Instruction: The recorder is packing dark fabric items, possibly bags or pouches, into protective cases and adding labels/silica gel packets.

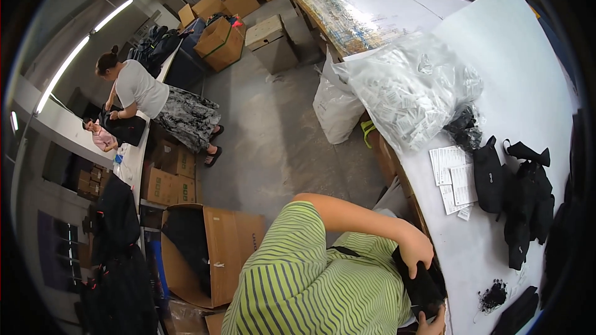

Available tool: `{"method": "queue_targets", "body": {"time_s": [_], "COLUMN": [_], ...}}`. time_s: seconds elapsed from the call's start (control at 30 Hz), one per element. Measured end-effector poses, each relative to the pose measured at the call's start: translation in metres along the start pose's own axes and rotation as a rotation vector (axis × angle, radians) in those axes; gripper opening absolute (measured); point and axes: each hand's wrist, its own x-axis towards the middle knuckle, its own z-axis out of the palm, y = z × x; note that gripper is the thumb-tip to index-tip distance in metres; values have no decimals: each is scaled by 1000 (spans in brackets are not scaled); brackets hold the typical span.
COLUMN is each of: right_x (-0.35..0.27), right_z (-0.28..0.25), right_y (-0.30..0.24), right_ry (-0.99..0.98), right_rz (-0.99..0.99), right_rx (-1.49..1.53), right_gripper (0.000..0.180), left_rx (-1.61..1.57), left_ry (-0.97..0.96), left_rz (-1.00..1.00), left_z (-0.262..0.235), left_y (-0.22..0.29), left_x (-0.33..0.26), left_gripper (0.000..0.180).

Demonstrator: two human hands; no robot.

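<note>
A black fabric piece (422, 288), perhaps a small pouch, is held close to my body at the table's near edge. My left hand (415, 251) grips its upper end with the fingers closed over the cloth. At its lower end my right hand (433, 324) pinches it, partly cut off by the picture's lower edge. Just across the table edge lie several printed white paper slips (456, 177). Beside them is a flat black pouch (488, 174), and further right a heap of black fabric pieces (528, 205).
A clear plastic bag of white labels (410, 93) sits on the white table (453, 251), with black thread scraps (492, 296) nearer me. An open cardboard box (233, 248) stands at my left. Another person (149, 90) works at a far-left bench; cardboard boxes (220, 43) stand behind.
</note>
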Motion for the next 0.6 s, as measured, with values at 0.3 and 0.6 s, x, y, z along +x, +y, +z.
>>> {"method": "queue_targets", "body": {"time_s": [0.3, 0.6], "right_x": [-23, -40], "right_z": [32, -24], "right_y": [82, 28], "right_ry": [322, 209], "right_rz": [4, 56], "right_rx": [536, 1454], "right_gripper": [31, 47], "left_rx": [-33, -127], "left_ry": [131, 23], "left_rz": [-48, -170], "left_z": [-16, -44], "left_y": [1, 8], "left_x": [-24, -35], "left_gripper": [39, 29]}}
